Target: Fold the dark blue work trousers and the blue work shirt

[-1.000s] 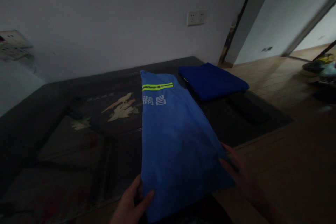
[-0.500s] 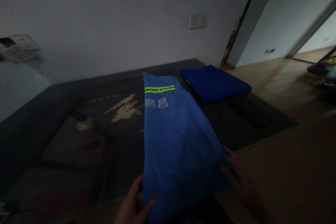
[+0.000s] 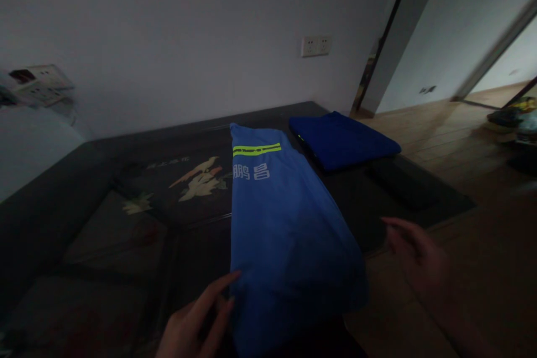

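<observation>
A blue garment (image 3: 285, 235), folded into a long strip, lies over the dark table and hangs past its near edge. It bears white characters and a yellow-green stripe near its far end. At its lower left edge is my left hand (image 3: 199, 313), open, with fingers outstretched and the fingertips on or just over the cloth. To the right, apart from the garment, my right hand (image 3: 419, 257) holds nothing; its fingers are loosely bent and apart. What kind of garment it is cannot be made out.
A darker blue folded cloth (image 3: 344, 140) lies on the far right of the table (image 3: 197, 235), which has a bird-and-flower picture. A dark flat object (image 3: 403, 184) is nearer the right corner. Behind stands a wall with sockets (image 3: 316, 46); wooden floor (image 3: 448, 140) extends right.
My right hand has let go of the garment's right edge and moved right, away from it. My left hand has loosened its hold, with its fingers now stretched out.
</observation>
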Tool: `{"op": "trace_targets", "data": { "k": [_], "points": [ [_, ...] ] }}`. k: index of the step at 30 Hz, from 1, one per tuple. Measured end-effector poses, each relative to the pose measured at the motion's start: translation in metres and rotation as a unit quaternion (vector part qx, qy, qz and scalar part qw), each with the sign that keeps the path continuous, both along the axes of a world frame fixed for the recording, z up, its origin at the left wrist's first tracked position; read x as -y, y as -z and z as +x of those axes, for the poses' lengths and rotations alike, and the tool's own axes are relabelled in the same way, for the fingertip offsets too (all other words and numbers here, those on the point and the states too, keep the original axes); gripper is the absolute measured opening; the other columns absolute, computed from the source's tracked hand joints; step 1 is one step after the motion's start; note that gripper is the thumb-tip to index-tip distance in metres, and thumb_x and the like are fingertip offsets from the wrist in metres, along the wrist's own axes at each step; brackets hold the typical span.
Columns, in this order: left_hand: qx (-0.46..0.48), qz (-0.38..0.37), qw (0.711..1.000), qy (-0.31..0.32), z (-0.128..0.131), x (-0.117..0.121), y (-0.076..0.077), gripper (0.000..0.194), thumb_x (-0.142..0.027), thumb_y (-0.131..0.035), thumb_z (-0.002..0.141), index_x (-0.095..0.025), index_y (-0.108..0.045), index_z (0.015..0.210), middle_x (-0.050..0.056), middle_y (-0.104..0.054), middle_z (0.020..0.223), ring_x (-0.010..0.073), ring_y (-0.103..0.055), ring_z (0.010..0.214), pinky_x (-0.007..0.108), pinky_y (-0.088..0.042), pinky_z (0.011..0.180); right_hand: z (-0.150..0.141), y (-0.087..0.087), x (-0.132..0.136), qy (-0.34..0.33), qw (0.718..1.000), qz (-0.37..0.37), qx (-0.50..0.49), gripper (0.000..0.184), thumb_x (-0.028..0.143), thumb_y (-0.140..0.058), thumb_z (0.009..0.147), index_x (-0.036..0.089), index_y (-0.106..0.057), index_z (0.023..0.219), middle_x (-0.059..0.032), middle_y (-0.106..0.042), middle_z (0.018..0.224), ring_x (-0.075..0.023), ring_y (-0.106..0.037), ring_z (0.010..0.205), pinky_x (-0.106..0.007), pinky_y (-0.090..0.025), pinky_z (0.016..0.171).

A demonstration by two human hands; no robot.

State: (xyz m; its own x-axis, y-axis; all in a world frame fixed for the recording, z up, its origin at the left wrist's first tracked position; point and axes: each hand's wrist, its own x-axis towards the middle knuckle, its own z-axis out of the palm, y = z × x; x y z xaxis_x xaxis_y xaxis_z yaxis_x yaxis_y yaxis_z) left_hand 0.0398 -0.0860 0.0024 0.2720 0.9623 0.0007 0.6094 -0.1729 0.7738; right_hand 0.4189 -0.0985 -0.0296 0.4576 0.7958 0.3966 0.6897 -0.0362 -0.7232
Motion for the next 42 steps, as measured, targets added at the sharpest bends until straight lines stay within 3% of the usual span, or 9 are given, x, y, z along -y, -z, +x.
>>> {"op": "trace_targets", "data": {
  "k": [4,7,9,14,22,31,37,39,42],
  "points": [
    [-0.064,0.145,0.979,0.126,0.043,-0.036,0.002,0.031,-0.028,-0.050,0.088,-0.029,-0.063,0.116,0.003,-0.068,0.111,0.0202,-0.063,0.104,0.032,-0.046,0.097,-0.035,-0.031,-0.060,-0.112,0.982,0.011,0.155,0.028,0.035,-0.040,0.092,0.023,-0.063,0.102,-0.0088,-0.065,0.102,-0.0237,-0.062,0.095,-0.039,-0.050,0.085],
    [-0.138,0.202,0.952,0.186,0.065,-0.058,0.013,0.037,-0.024,-0.051,0.088,-0.027,-0.057,0.124,0.006,-0.055,0.132,0.0260,-0.045,0.127,0.051,-0.027,0.110,-0.069,-0.022,-0.101,-0.194,0.944,-0.031,0.266,0.034,0.027,-0.039,0.093,0.016,-0.061,0.116,-0.0136,-0.058,0.125,-0.0273,-0.052,0.116,-0.044,-0.044,0.098],
    [-0.184,0.220,0.937,0.200,0.071,-0.064,0.022,0.046,-0.026,-0.055,0.086,-0.028,-0.049,0.131,0.007,-0.044,0.142,0.0294,-0.034,0.134,0.057,-0.024,0.110,-0.080,-0.007,-0.118,-0.229,0.917,-0.064,0.319,0.039,0.027,-0.040,0.093,0.011,-0.057,0.123,-0.0164,-0.050,0.135,-0.0296,-0.044,0.126,-0.046,-0.039,0.103],
    [-0.279,0.240,0.907,0.204,0.071,-0.063,0.037,0.058,-0.033,-0.054,0.087,-0.033,-0.032,0.141,0.006,-0.036,0.147,0.0295,-0.031,0.136,0.057,-0.031,0.107,-0.062,0.026,-0.130,-0.214,0.904,-0.121,0.348,0.054,0.046,-0.038,0.093,0.011,-0.049,0.133,-0.0169,-0.041,0.142,-0.0304,-0.035,0.133,-0.047,-0.033,0.107],
    [-0.287,0.264,0.897,0.209,0.068,-0.062,0.040,0.057,-0.042,-0.047,0.090,-0.033,-0.027,0.143,0.004,-0.033,0.149,0.0276,-0.029,0.137,0.055,-0.032,0.107,-0.044,0.036,-0.131,-0.242,0.923,-0.108,0.280,0.059,0.053,-0.033,0.092,0.017,-0.044,0.138,-0.0122,-0.038,0.145,-0.0261,-0.031,0.135,-0.045,-0.028,0.111],
    [-0.128,0.281,0.943,0.125,0.057,-0.055,0.034,0.030,-0.019,-0.044,0.090,-0.025,-0.059,0.116,0.005,-0.060,0.123,0.0196,-0.053,0.117,0.046,-0.040,0.104,-0.044,0.028,-0.130,-0.237,0.952,-0.080,0.177,0.044,0.043,-0.043,0.091,0.017,-0.056,0.123,-0.0128,-0.051,0.133,-0.0257,-0.044,0.126,-0.044,-0.035,0.107],
    [-0.121,0.216,0.965,-0.090,0.016,-0.056,0.032,0.030,-0.033,-0.044,0.090,-0.020,-0.059,0.112,0.009,-0.062,0.110,0.0229,-0.059,0.103,0.042,-0.049,0.091,-0.038,0.005,-0.139,-0.206,0.961,-0.028,0.182,0.031,0.030,-0.045,0.090,0.017,-0.060,0.113,-0.0111,-0.061,0.117,-0.0242,-0.054,0.112,-0.041,-0.040,0.100],
    [-0.148,0.185,0.964,-0.117,0.008,-0.056,0.034,0.030,-0.038,-0.045,0.089,-0.019,-0.062,0.104,0.009,-0.063,0.103,0.0250,-0.060,0.097,0.044,-0.049,0.087,-0.034,-0.004,-0.152,-0.187,0.960,-0.044,0.201,0.032,0.028,-0.046,0.089,0.015,-0.059,0.115,-0.0118,-0.061,0.114,-0.0246,-0.056,0.108,-0.040,-0.042,0.097],
    [-0.181,0.131,0.970,-0.093,0.007,-0.055,0.038,0.030,-0.043,-0.046,0.087,-0.020,-0.065,0.090,0.008,-0.064,0.094,0.0255,-0.060,0.089,0.043,-0.048,0.081,-0.032,-0.013,-0.182,-0.159,0.948,-0.121,0.247,0.036,0.028,-0.047,0.089,0.012,-0.055,0.119,-0.0148,-0.061,0.113,-0.0263,-0.057,0.104,-0.039,-0.044,0.092]
  ]
}}
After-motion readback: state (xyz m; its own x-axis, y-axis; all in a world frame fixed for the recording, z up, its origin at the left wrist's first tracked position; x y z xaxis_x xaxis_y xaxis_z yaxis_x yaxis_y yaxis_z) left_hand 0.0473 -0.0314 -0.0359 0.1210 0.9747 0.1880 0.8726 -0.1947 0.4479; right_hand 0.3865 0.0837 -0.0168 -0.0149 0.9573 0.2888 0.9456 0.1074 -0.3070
